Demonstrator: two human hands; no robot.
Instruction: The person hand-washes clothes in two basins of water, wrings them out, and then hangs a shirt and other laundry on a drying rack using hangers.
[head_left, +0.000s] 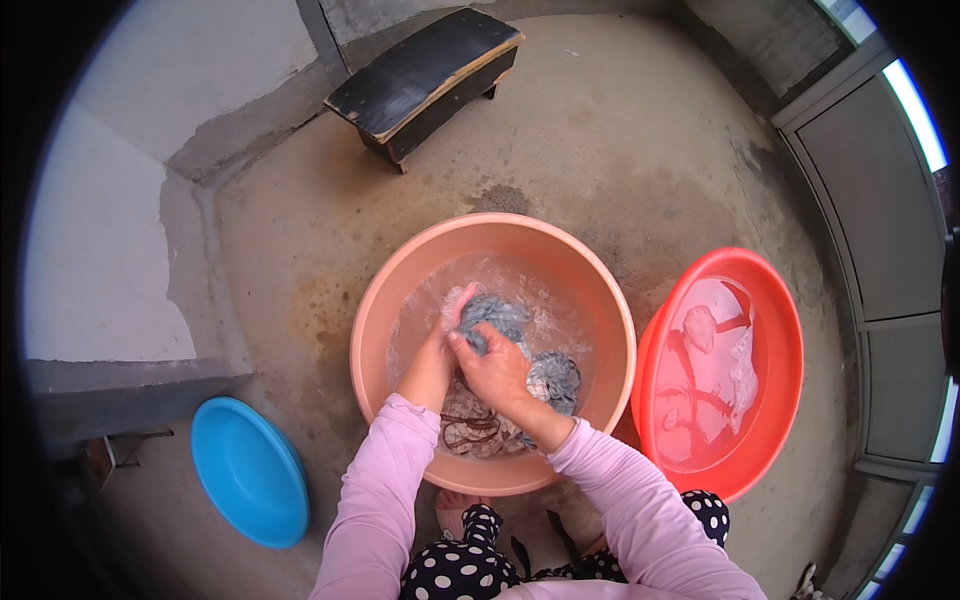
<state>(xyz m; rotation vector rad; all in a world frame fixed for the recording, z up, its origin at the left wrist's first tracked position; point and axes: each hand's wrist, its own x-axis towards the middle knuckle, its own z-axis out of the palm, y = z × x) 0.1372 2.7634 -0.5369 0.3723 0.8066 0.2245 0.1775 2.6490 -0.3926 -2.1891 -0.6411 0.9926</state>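
Note:
Both my hands are inside a large salmon-coloured plastic basin (491, 225) of water, on the floor before me. My right hand (495, 367) grips part of a wet grey-blue cloth (491, 311). Beside it, my left hand (452, 319) is against the same cloth, its fingers partly hidden by splashing water and fabric. A patterned beige and brown cloth (469, 431) lies in the water below my wrists. Another grey-blue bunch of fabric (556, 379) sits to the right; whether it joins the piece in my hands I cannot tell.
A red plastic tub (780, 420) with water and patches of foam stands at the right, close against the basin. At the lower left is a blue plastic basin (251, 472). A black wooden bench (424, 71) stands farther back by the wall. Damp patches mark the concrete floor (600, 142).

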